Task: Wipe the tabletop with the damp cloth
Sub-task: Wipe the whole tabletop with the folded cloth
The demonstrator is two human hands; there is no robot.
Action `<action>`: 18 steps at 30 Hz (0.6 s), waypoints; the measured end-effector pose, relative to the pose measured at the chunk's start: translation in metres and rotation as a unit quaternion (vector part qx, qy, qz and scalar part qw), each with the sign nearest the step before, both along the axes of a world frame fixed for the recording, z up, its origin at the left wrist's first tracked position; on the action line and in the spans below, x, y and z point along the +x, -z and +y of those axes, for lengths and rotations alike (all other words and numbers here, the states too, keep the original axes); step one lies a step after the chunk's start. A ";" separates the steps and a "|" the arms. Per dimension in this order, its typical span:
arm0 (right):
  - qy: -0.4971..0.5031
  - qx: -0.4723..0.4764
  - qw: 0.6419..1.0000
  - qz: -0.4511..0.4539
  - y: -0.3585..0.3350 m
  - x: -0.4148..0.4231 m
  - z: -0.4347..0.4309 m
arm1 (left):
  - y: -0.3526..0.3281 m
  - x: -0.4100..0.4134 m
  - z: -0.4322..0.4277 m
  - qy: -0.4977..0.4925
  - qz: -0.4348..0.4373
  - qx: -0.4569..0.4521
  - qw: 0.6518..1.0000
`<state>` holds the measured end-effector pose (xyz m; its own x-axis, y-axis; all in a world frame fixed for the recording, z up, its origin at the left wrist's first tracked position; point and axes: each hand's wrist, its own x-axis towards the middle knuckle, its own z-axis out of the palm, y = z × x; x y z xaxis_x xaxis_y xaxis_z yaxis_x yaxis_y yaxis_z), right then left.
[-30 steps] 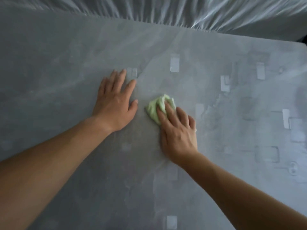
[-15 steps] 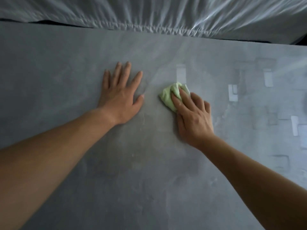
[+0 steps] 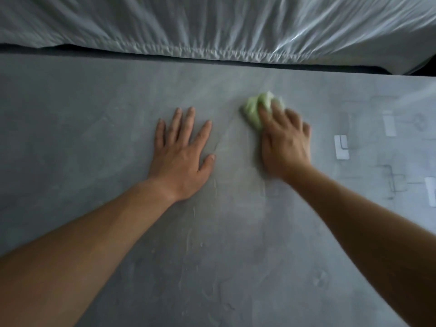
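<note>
Head view: right hand [image 3: 284, 143] fingers press bunched pale-green cloth [image 3: 256, 107]; left hand [image 3: 180, 156] splayed flat.

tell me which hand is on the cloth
The right hand: its fingers press the bunched green cloth onto the tabletop. The left hand lies flat and bare on the surface.

Both our bare forearms reach forward from the near corners. Our left hand [image 3: 180, 153] lies palm down, fingers spread and straight, thumb angled out to the right. Our right hand [image 3: 284, 140] sits further forward, blurred, its fingers curled and pressing downward, wrist bent slightly inward toward the left.
</note>
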<state>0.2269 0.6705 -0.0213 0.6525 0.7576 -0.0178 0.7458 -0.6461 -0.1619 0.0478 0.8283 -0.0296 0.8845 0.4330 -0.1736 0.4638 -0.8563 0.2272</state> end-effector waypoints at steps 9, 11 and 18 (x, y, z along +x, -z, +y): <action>-0.084 0.008 0.996 0.012 0.001 0.009 0.012 | -0.004 -0.001 0.003 -0.006 -0.015 -0.037 0.999; -0.041 0.004 0.999 0.004 0.001 0.033 0.028 | -0.003 -0.001 0.003 -0.006 -0.017 -0.037 0.999; -0.086 0.032 0.996 0.000 0.004 0.002 0.056 | -0.001 -0.001 0.003 -0.009 -0.036 -0.045 0.998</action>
